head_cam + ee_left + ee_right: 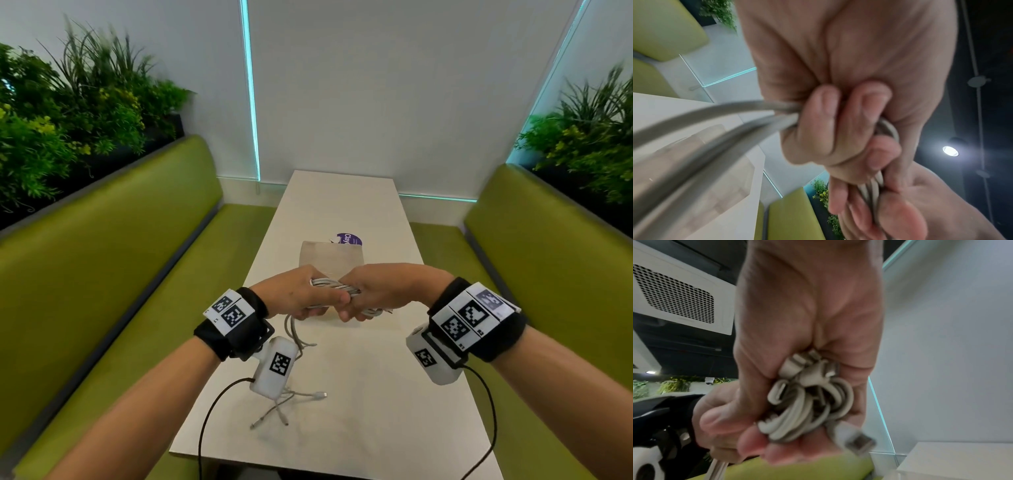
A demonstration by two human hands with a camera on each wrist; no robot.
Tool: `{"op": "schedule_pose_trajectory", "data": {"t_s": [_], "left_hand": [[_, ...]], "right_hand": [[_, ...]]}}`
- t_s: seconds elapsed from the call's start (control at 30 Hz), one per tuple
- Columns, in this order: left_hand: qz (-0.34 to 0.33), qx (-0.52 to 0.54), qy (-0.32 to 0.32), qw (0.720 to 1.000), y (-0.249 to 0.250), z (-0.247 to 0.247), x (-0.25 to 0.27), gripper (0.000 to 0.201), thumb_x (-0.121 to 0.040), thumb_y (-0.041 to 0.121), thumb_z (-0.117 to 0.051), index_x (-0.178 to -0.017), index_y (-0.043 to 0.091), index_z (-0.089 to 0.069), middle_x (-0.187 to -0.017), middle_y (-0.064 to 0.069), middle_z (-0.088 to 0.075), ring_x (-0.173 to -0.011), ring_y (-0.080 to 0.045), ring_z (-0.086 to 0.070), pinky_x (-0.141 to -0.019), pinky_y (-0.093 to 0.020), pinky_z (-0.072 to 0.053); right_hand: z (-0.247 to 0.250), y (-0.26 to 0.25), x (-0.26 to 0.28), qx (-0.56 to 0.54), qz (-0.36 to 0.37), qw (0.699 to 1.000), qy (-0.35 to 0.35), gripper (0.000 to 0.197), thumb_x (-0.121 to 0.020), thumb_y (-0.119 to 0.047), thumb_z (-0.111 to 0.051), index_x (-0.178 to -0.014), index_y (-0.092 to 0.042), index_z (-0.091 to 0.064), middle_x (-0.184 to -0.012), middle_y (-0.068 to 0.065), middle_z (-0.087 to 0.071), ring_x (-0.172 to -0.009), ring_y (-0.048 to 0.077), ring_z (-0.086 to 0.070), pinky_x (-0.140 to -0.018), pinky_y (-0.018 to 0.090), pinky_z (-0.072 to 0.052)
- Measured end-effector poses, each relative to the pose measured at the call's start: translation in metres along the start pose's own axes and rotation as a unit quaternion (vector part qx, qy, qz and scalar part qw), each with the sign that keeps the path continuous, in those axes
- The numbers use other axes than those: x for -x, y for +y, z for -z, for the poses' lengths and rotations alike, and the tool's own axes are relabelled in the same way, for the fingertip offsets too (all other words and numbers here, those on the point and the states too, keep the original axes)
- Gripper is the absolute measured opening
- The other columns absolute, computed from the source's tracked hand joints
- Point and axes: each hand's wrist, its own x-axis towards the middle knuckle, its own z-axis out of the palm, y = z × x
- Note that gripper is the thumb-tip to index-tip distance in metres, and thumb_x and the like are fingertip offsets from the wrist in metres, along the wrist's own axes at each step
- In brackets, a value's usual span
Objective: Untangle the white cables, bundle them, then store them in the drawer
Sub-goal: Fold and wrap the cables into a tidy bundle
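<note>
On the left, a bank of green artificial plants (pixel 68 113) tops the long olive-green padded bench (pixel 102 267), and beside it runs the narrow white tabletop (pixel 342 377). Above the table, the left hand (pixel 294 294) is curled tight around one end of the bundle of thin white charging cables (pixel 337 286); the left wrist view shows its fingers (pixel 822 116) wrapped over several strands, with loose lengths running out of the fist. Those loose tails (pixel 291 401) hang down to the tabletop, where a few plug ends lie splayed just below the wrist camera. Behind the hands sits a pale wooden drawer box (pixel 329 257), with a purple round label (pixel 347 239) showing past its far edge. The right hand (pixel 380 294), touching the left, is closed around the other end of the bundle, and the right wrist view shows folded loops and a connector (pixel 859 443) sticking out of the fist. The bundling step looks to be in hand, with storing not yet begun. The next move likely calls for gathering the dangling tails into the coil, keeping a firm hold so the loops don't spring apart.
</note>
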Motion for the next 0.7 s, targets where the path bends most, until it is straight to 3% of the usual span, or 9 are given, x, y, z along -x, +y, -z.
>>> {"op": "schedule_pose_trajectory", "data": {"t_s": [0.13, 0.2, 0.27, 0.33, 0.4, 0.43, 0.57, 0.63, 0.7], "left_hand": [[0.001, 0.008, -0.006, 1.000, -0.001, -0.001, -0.002, 0.045, -0.084, 0.037, -0.061, -0.088, -0.007, -0.062, -0.046, 0.006, -0.042, -0.040, -0.012, -0.030, -0.040, -0.019, -0.027], [-0.024, 0.012, -0.009, 1.000, -0.001, -0.002, -0.002, 0.030, -0.089, 0.038, -0.060, -0.078, 0.011, -0.067, -0.049, 0.004, -0.044, -0.041, -0.012, -0.032, -0.042, -0.021, -0.029], [-0.058, 0.031, 0.010, 0.998, -0.001, -0.004, -0.002, 0.031, -0.089, 0.050, -0.058, -0.070, 0.026, -0.064, -0.057, 0.000, -0.051, -0.044, -0.013, -0.041, -0.048, -0.025, -0.034], [-0.090, 0.083, 0.031, 0.992, -0.004, -0.007, -0.001, 0.044, -0.077, 0.067, -0.058, -0.086, 0.025, -0.065, -0.069, 0.000, -0.063, -0.052, -0.013, -0.054, -0.051, -0.025, -0.042], [-0.114, 0.131, 0.048, 0.984, -0.014, -0.010, -0.002, 0.059, -0.074, 0.069, -0.057, -0.111, 0.023, -0.062, -0.079, -0.001, -0.069, -0.064, -0.016, -0.064, -0.058, -0.022, -0.049], [-0.118, 0.145, 0.068, 0.980, -0.020, -0.012, -0.003, 0.058, -0.076, 0.065, -0.060, -0.116, 0.023, -0.059, -0.077, -0.004, -0.069, -0.068, -0.018, -0.066, -0.062, -0.023, -0.050], [-0.112, 0.173, 0.145, 0.968, -0.034, -0.020, -0.005, 0.032, -0.090, 0.043, -0.052, -0.093, 0.013, -0.059, -0.067, -0.012, -0.059, -0.070, -0.022, -0.065, -0.068, -0.024, -0.047], [-0.119, 0.201, 0.167, 0.958, -0.035, -0.024, -0.008, 0.038, -0.092, 0.046, -0.042, -0.088, 0.010, -0.057, -0.061, 0.000, -0.046, -0.061, -0.018, -0.054, -0.065, -0.026, -0.043], [-0.117, 0.219, 0.178, 0.952, -0.033, -0.027, -0.011, 0.055, -0.088, 0.060, -0.033, -0.086, 0.010, -0.055, -0.060, 0.004, -0.039, -0.057, -0.015, -0.044, -0.062, -0.024, -0.040]], "right_hand": [[-0.004, 0.004, 0.000, -0.009, 0.009, 1.000, 0.018, 0.023, -0.091, -0.027, -0.061, -0.087, -0.004, -0.060, -0.061, -0.007, -0.057, -0.045, 0.002, -0.048, -0.044, 0.012, -0.038], [-0.002, 0.006, 0.001, 0.000, 0.003, 0.999, 0.032, 0.023, -0.091, -0.030, -0.060, -0.088, -0.007, -0.060, -0.061, -0.008, -0.057, -0.048, 0.006, -0.050, -0.047, 0.016, -0.040], [0.003, 0.006, 0.001, 0.024, -0.002, 0.998, 0.052, 0.019, -0.090, -0.031, -0.060, -0.090, -0.012, -0.062, -0.060, -0.008, -0.057, -0.049, 0.005, -0.050, -0.050, 0.017, -0.041], [0.011, 0.005, 0.002, 0.047, 0.000, 0.996, 0.073, 0.013, -0.091, -0.028, -0.060, -0.085, -0.017, -0.061, -0.059, -0.009, -0.055, -0.046, -0.002, -0.048, -0.050, 0.011, -0.038], [0.022, 0.004, 0.006, 0.051, -0.002, 0.994, 0.101, 0.014, -0.091, -0.027, -0.060, -0.079, -0.021, -0.057, -0.060, -0.009, -0.055, -0.046, -0.003, -0.047, -0.052, 0.012, -0.038], [0.027, 0.005, 0.009, 0.046, -0.005, 0.991, 0.124, 0.016, -0.091, -0.028, -0.060, -0.076, -0.024, -0.056, -0.061, -0.009, -0.055, -0.046, -0.002, -0.047, -0.052, 0.013, -0.038], [0.044, 0.008, 0.019, 0.015, 0.000, 0.981, 0.194, 0.022, -0.092, -0.030, -0.060, -0.071, -0.025, -0.054, -0.061, -0.008, -0.057, -0.046, 0.000, -0.046, -0.048, 0.010, -0.037], [0.047, 0.007, 0.019, 0.006, 0.008, 0.976, 0.217, 0.023, -0.092, -0.029, -0.060, -0.071, -0.024, -0.053, -0.060, -0.008, -0.057, -0.044, 0.000, -0.047, -0.045, 0.009, -0.036], [0.048, 0.007, 0.020, -0.001, 0.013, 0.971, 0.239, 0.021, -0.092, -0.028, -0.060, -0.072, -0.021, -0.054, -0.060, -0.008, -0.057, -0.044, -0.001, -0.049, -0.043, 0.008, -0.035]]}}
